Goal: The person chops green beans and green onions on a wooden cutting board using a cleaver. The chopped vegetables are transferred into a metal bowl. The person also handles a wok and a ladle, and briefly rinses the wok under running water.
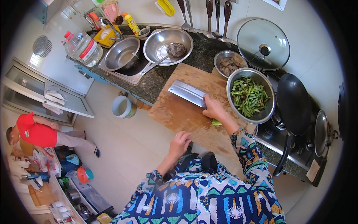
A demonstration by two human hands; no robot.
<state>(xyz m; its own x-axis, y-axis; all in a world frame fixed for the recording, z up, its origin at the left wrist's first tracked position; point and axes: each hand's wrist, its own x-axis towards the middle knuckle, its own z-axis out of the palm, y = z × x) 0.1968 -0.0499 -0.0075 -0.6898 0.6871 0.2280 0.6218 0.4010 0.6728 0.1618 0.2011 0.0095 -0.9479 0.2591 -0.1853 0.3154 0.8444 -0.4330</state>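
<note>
My right hand [214,107] is closed around the handle end of a metal cleaver [188,93], whose broad blade lies over a wooden cutting board [179,112]. A small green vegetable piece [216,122] rests on the board beneath my right forearm. My left hand [180,143] is just off the board's near edge, its fingers loosely bent, with nothing seen in it. Right of the board, a steel bowl [230,96] holds cut green beans [249,96]. Behind it, a smaller steel bowl [216,62] contains brownish food pieces [230,65].
A black wok [292,103] sits on the gas stove [270,134] at right. A large steel basin [153,46] with a ladle [156,64] stands by the sink [134,79]. A bucket [121,106] is on the floor; a person in red [36,130] stands far left.
</note>
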